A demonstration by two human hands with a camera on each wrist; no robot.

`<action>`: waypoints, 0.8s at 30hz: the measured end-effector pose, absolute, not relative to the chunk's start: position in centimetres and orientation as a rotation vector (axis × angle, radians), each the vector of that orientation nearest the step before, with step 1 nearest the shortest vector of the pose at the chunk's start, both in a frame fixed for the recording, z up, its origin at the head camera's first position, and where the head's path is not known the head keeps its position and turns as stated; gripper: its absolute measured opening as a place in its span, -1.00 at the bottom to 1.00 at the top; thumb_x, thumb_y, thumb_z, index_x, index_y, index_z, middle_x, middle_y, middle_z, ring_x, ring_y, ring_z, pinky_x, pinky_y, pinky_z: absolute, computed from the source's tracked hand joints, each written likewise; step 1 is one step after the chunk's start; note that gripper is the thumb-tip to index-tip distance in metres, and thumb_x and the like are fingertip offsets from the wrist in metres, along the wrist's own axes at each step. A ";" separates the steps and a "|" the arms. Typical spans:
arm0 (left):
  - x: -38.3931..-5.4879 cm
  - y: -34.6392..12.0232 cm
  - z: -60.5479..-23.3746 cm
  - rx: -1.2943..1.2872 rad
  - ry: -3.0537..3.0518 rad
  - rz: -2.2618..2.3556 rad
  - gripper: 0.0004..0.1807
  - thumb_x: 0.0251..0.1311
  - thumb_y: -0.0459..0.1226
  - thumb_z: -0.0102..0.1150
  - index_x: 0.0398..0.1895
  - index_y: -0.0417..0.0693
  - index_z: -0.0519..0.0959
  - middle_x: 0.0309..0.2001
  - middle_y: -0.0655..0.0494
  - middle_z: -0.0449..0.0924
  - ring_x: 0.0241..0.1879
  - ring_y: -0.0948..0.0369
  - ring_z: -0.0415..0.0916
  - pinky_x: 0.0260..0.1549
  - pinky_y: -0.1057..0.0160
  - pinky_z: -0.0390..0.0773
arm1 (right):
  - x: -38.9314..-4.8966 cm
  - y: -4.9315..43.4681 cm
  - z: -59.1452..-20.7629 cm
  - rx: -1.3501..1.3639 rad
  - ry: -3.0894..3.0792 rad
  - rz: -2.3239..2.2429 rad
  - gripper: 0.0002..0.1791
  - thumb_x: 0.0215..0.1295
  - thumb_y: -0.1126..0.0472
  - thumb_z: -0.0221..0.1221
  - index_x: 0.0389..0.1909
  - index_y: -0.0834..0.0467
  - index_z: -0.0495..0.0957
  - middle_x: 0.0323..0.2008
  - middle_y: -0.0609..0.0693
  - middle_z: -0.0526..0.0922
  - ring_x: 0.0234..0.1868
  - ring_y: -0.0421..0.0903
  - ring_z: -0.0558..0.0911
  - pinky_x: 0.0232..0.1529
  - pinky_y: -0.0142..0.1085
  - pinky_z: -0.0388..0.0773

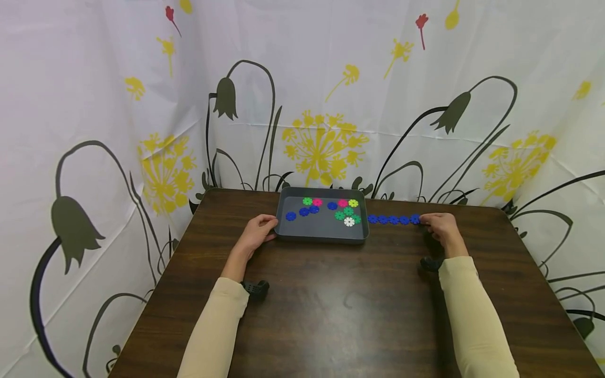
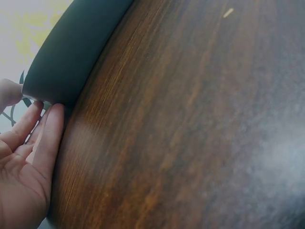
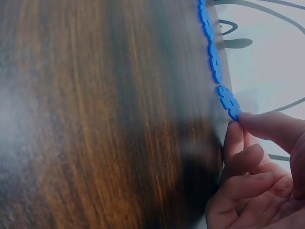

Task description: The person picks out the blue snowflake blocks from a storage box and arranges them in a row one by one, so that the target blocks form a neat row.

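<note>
A dark grey tray (image 1: 321,239) stands toward the far side of the table, with several small notched flower-shaped discs in it. My left hand (image 1: 259,231) holds the tray at its left side; in the left wrist view, thumb and fingertips (image 2: 57,112) meet the tray's edge (image 2: 71,52). To the right of the tray runs a straight row of several blue flower discs (image 1: 393,220), edge to edge. At the row's right end, my right hand (image 1: 441,228) pinches the last blue disc (image 3: 228,102) between thumb and forefinger. That disc tilts against its neighbour (image 3: 215,63) in the right wrist view.
Inside the tray lie loose blue discs (image 1: 291,216), green discs (image 1: 348,211), pink discs (image 1: 342,203), a yellow disc (image 1: 353,203) and a white disc (image 1: 349,222). The brown wooden table (image 1: 340,304) reaches back to a flower-printed curtain (image 1: 321,94).
</note>
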State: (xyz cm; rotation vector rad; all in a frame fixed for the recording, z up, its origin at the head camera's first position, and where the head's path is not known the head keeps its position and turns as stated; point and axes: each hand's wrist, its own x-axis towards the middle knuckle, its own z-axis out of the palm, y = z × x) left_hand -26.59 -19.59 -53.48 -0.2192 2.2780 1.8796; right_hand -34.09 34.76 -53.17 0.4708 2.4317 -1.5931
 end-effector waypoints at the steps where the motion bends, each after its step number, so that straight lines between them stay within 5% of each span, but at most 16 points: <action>1: -26.6 -19.6 -53.5 -0.219 2.281 1.879 -0.49 0.69 -0.13 0.06 0.49 -0.25 0.42 0.47 -0.25 0.43 0.49 -0.08 0.41 0.42 0.00 0.61 | -34.1 34.7 -53.2 0.467 2.436 -1.592 -0.64 0.56 0.12 0.25 0.16 0.28 0.72 -0.42 -0.29 0.62 -0.34 -0.19 0.52 -0.40 -0.36 0.52; 8: -26.5 -19.5 -53.1 -0.212 2.293 1.881 -0.50 0.68 -0.12 0.07 0.47 -0.25 0.43 0.46 -0.25 0.44 0.50 -0.08 0.41 0.43 -0.03 0.60 | -34.4 34.7 -53.2 0.462 2.434 -1.625 -0.65 0.52 0.17 0.27 0.14 0.32 0.70 -0.49 -0.29 0.65 -0.44 -0.22 0.53 -0.50 -0.38 0.50; 24: -26.5 -19.5 -53.5 -0.221 2.289 1.887 -0.51 0.68 -0.14 0.08 0.48 -0.22 0.43 0.46 -0.22 0.46 0.47 -0.06 0.43 0.41 -0.01 0.62 | -33.0 34.2 -53.1 0.486 2.429 -1.735 -0.45 0.64 0.07 0.01 0.44 0.34 0.48 -0.49 -0.39 0.64 -0.42 -0.26 0.52 -0.46 -0.39 0.52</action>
